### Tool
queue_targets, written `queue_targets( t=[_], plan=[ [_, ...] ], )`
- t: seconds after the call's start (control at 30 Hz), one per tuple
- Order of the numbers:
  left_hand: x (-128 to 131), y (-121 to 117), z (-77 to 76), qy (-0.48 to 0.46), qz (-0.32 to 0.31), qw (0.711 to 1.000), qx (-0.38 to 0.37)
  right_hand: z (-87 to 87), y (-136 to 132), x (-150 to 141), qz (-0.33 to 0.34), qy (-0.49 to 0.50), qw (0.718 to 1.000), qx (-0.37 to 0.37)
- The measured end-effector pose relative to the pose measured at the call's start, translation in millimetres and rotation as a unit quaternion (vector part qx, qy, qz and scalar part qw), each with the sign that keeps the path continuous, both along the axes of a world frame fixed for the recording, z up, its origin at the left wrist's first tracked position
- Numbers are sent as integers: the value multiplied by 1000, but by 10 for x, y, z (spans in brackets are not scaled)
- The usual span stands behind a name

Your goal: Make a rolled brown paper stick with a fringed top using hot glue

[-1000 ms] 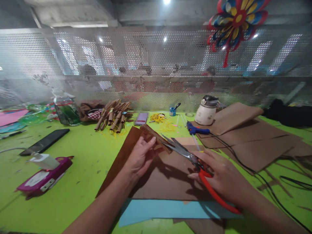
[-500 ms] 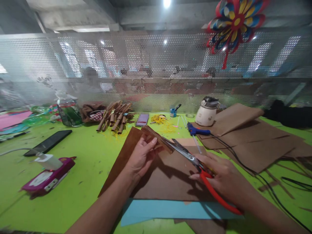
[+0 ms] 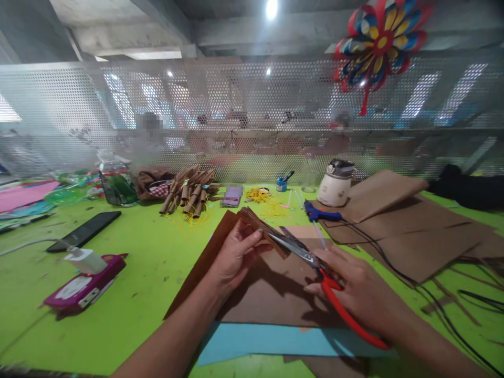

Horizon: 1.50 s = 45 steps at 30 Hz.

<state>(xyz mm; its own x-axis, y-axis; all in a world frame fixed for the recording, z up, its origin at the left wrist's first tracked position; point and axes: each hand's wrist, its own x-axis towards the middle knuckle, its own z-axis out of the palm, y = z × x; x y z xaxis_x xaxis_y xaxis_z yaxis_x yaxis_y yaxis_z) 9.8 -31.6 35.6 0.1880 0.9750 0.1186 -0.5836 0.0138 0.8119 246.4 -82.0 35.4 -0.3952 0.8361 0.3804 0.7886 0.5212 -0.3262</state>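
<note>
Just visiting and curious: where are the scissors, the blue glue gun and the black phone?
Scissors (image 3: 337,307), head view: on the red handle.
Blue glue gun (image 3: 316,213), head view: on its body.
Black phone (image 3: 86,230), head view: on its upper face.

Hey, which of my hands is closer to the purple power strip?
Your left. The left hand, holding layered brown paper, is to the right of the power strip; the right hand, gripping the red-handled scissors, is even farther right.

Hazy glare around bright ceiling lamp (image 3: 271,9)
</note>
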Motion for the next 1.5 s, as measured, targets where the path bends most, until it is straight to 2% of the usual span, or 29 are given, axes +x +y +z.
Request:
queue_targets(
  t=[0.47,0.7,0.87,1.17,1.5],
  plan=[
    [0,-25,6,-2,-17,1000,11,-91,-3,-33,21,34,999,28],
    [7,-32,-16,17,-18,1000,19,-27,-22,-59,20,43,998,42],
    [41,-56,-41,27,-47,998,26,1,-21,-109,11,48,998,29],
    [72,-89,-46,29,-40,998,45,-124,-18,-142,24,89,996,-2],
    [78,-99,-19,23,-35,998,52,-188,-32,-162,36,101,993,38]
  ],
)
